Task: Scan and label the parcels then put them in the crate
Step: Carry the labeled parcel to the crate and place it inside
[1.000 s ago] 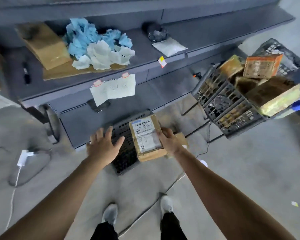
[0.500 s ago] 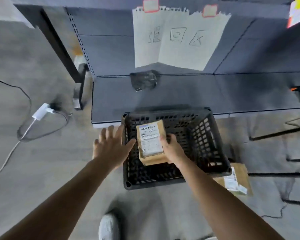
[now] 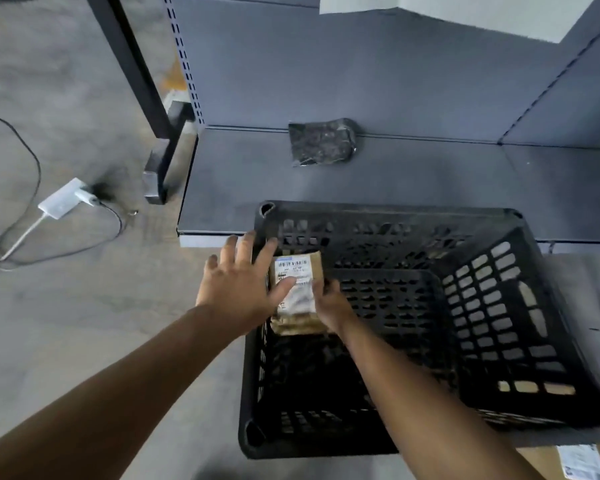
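A small brown cardboard parcel with a white barcode label sits inside the black plastic crate, against its left wall. My right hand grips the parcel's right edge, fingers curled round it. My left hand is spread flat over the crate's left rim, and its thumb lies on the parcel's label. The crate stands on the grey floor in front of a low shelf.
A black plastic bag lies on the low grey shelf behind the crate. Another labelled parcel lies on the floor at the bottom right. A white charger with cables lies on the floor at left.
The view has dropped closer to the crate. My right hand has lowered the parcel deeper into it, against the left wall. My left hand has come over the rim onto the parcel.
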`<state>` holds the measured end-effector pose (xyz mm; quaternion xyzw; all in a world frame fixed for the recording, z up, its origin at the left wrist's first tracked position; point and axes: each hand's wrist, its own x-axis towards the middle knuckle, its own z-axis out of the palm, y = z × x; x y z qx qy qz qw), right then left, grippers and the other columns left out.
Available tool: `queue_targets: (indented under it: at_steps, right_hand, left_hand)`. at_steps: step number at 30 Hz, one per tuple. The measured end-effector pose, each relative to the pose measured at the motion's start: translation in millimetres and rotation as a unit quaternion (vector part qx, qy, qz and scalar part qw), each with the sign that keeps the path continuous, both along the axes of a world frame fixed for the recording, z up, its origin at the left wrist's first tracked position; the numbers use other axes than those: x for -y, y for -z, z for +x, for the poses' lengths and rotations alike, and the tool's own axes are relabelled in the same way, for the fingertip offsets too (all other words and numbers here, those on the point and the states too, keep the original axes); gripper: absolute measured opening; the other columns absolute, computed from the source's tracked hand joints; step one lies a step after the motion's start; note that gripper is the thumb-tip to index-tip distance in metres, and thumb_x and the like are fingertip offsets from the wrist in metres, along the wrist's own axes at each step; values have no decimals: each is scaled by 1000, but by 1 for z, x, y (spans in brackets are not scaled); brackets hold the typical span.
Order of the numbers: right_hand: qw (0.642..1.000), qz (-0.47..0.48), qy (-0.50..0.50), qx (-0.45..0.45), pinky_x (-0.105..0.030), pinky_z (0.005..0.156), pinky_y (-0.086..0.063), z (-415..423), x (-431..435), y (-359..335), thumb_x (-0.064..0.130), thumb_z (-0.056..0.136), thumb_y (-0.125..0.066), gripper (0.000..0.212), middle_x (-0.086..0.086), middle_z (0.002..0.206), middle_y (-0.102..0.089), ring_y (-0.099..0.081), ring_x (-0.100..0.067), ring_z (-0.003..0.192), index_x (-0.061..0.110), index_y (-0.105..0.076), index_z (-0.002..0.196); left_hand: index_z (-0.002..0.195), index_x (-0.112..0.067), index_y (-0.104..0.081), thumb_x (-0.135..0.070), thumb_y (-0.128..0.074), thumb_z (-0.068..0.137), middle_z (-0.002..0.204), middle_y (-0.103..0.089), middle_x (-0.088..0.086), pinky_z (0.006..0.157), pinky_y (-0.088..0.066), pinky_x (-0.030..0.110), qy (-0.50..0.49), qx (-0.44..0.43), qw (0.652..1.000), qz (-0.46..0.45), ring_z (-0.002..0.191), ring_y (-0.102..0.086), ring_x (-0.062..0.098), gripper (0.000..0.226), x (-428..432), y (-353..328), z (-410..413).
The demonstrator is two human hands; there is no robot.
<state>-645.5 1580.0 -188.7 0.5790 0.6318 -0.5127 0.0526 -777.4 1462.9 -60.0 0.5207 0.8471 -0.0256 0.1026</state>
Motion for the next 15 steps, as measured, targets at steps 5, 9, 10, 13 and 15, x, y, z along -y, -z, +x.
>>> queue_targets:
  at_steps: [5,9,10,13,15]
  right_hand:
    - [1000,-7,-12,25,-36,87,-42,-12,1,20,40,107,-29,48,-18,145,-43,-54,-36,120,8,-32,143]
    - [999,-13,-37,22,-35,98,-37,-9,0,15,45,106,-26,57,-13,157,-29,-44,-34,133,11,-27,151]
    - [999,-14,-29,21,-34,99,-36,-5,-1,7,50,105,-27,61,-12,157,-32,-43,-33,135,14,-22,154]
    - [999,-4,-37,36,-36,95,-39,6,-1,-46,58,102,-29,69,-11,155,-37,-45,-34,135,20,-13,157]
    - [998,9,-46,32,-38,98,-42,16,0,-96,58,101,-33,69,-11,155,-38,-47,-33,133,23,-14,157]
  left_hand:
    - [153,-32,-10,-72,-21,89,160,-11,8,113,-28,51,8,-24,1000,-3,147,-12,32,76,3,11,-5]
    - [152,-32,-12,-72,-23,89,160,-12,8,112,-30,52,-16,-6,1000,-3,146,-15,32,75,6,13,-2]
    - [152,-32,-11,-73,-23,89,160,-13,9,111,-31,52,-20,-4,1000,-9,145,-17,32,76,8,10,-1]
    - [153,-30,-6,-73,-21,89,160,-12,10,110,-34,53,-20,-5,999,-48,145,-17,33,78,14,-19,8]
    - [153,-31,0,-72,-18,90,161,-4,9,111,-31,53,-22,12,997,-74,146,-12,33,77,18,-55,13]
